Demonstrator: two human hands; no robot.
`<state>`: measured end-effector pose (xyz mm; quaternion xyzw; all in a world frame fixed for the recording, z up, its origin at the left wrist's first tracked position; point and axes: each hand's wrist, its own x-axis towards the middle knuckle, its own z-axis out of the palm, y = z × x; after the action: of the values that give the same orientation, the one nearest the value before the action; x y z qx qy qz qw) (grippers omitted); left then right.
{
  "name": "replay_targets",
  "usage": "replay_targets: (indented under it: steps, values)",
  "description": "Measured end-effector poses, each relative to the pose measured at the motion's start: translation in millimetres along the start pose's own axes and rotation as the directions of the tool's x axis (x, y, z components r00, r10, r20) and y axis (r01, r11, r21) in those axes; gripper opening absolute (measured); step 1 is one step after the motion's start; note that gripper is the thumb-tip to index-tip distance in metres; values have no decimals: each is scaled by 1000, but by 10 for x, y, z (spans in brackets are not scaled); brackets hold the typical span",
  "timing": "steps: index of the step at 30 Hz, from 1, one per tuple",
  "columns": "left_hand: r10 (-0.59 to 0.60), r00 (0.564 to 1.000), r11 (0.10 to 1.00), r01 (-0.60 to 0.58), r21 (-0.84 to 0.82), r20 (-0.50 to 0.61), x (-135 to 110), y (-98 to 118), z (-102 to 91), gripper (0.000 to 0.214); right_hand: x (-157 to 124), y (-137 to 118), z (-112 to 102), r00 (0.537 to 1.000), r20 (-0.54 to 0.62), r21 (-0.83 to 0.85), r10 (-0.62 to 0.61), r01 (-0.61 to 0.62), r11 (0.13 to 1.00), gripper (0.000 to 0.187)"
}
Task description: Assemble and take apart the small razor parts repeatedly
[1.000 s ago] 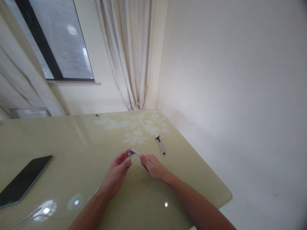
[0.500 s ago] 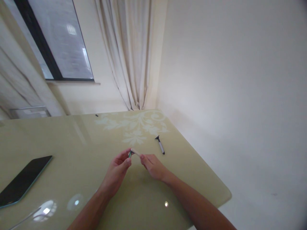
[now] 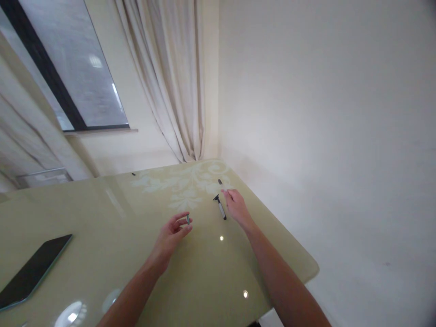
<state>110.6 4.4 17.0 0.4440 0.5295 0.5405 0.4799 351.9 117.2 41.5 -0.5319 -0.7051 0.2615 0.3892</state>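
Observation:
My left hand (image 3: 173, 230) hovers over the glass table (image 3: 102, 218) and pinches a small green razor head (image 3: 187, 220) between thumb and fingers. My right hand (image 3: 235, 205) is stretched toward the table's far right corner. Its fingers are closed on what looks like a pale razor handle (image 3: 223, 187) with a dark tip pointing away. A second razor (image 3: 220, 207), black head and grey handle, lies on the table just left of my right hand.
A dark phone (image 3: 32, 270) lies flat at the left. A tiny dark bit (image 3: 133, 174) sits near the far edge. The table's right edge (image 3: 289, 245) runs close to the white wall. Curtains and a window stand behind.
The two hands came apart: the green head stayed in my left hand, and my right hand moved away to the far right, next to the lying razor. The view tilted up slightly.

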Motion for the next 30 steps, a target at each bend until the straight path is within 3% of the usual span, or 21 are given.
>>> replay_targets:
  steps: [2, 8, 13, 18, 25, 28, 30]
  values:
    - [20, 999, 993, -24, 115, 39, 120, 18, 125, 62, 56, 108, -54, 997, -52, -195, 50, -60, 979, 41]
    - [71, 993, 928, -100, 358, 94, 551, -5, 601, 47, 9, 254, -73, 983, -47, -348, 175, -180, 920, 24]
    - [105, 994, 764, -93, 638, 19, 759, -61, 792, 36, 24, 322, -89, 972, -69, -425, 223, -231, 876, 24]
    - [115, 993, 608, -73, 790, 3, 829, -80, 759, 41, 54, 352, -40, 974, -69, -455, 216, -223, 862, 24]
    - [117, 992, 525, -104, 845, 49, 864, -108, 722, 34, 24, 309, -30, 978, -78, -470, 191, -205, 858, 23]
    - [152, 986, 514, -142, 846, 74, 793, -97, 556, 34, -26, 219, -30, 985, -94, -470, 147, -174, 866, 23]
    - [179, 982, 501, -141, 854, 57, 709, -72, 294, 35, -64, 142, 3, 992, -90, -465, 92, -124, 876, 22]
